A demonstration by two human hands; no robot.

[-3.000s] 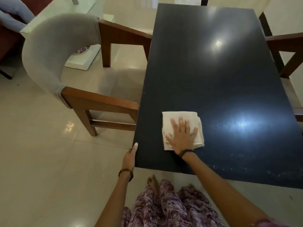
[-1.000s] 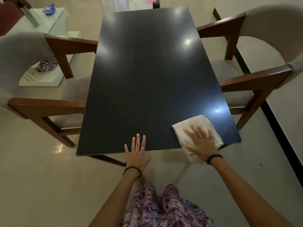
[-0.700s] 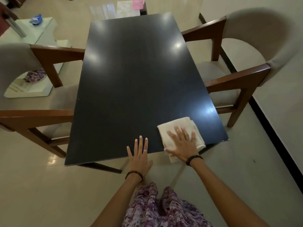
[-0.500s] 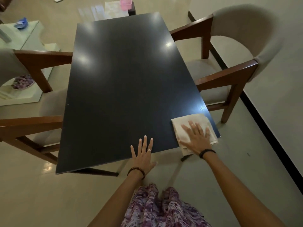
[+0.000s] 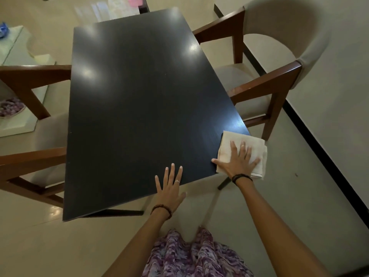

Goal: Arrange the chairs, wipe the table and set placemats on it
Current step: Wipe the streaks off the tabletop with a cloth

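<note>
A glossy black rectangular table [image 5: 139, 100] fills the middle of the head view. A folded cream cloth [image 5: 249, 143] lies on its near right corner, partly hanging past the edge. My right hand [image 5: 238, 161] presses flat on the cloth with fingers spread. My left hand [image 5: 169, 186] rests flat on the table's near edge, fingers straight. A wooden armchair with a beige cushion [image 5: 265, 74] stands at the table's right side. Another armchair [image 5: 30, 124] stands at the left side, cut off by the frame.
A pale low table [image 5: 18, 76] with a bowl of purple items [image 5: 10, 108] stands at the far left. Light sheets and a pink object [image 5: 133, 0] lie beyond the table's far end. A black skirting strip [image 5: 323, 156] runs along the floor at right.
My right hand slid the cloth back and forth along the near edge, ending at the right corner. My left hand moved from the table's left corner to its near edge.
</note>
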